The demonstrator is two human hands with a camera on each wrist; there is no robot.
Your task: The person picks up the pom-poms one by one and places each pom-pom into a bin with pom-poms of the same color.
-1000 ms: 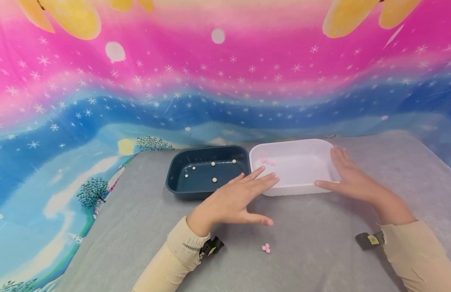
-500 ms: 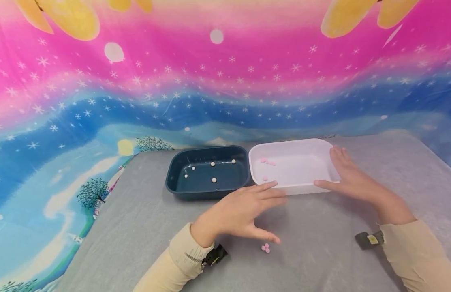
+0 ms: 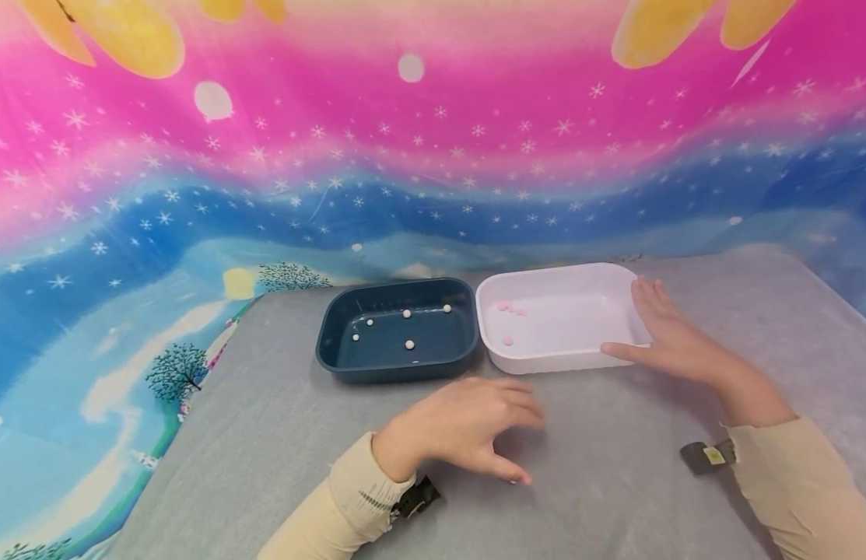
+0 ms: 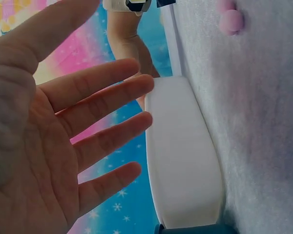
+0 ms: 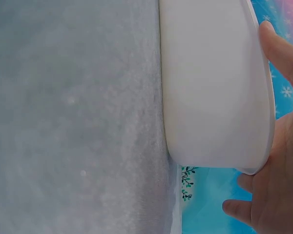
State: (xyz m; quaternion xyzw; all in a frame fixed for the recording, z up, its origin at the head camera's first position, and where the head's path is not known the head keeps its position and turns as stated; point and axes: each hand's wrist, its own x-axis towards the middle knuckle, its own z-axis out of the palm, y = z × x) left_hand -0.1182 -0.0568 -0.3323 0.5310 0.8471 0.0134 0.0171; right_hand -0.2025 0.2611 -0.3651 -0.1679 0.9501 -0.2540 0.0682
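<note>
My left hand (image 3: pixel 468 424) hovers over the grey cloth, palm down with fingers slightly bent and holding nothing. Small pink balls (image 4: pixel 232 22) lie near its thumb; in the head view that hand hides nearly all of them. At the right end of a white rectangular tub (image 3: pixel 573 362) rests my right hand (image 3: pixel 674 338), thumb on the front rim and straight fingers along the end. Inside the white tub, several pink balls (image 3: pixel 507 341) sit toward the left. A dark teal tub (image 3: pixel 390 375) stands close beside it, with several white balls (image 3: pixel 409 344) scattered on its floor.
Grey cloth (image 3: pixel 601 474) covers the table under both tubs. Behind rises a colourful printed backdrop (image 3: pixel 433 155). A dark strap with a small device (image 3: pixel 706 457) is on the right wrist, another (image 3: pixel 417 498) on the left.
My left hand has drawn back from the white tub's front left corner toward the loose pink balls, now covering them. A pink ball in the tub has come into sight. The right hand stays put.
</note>
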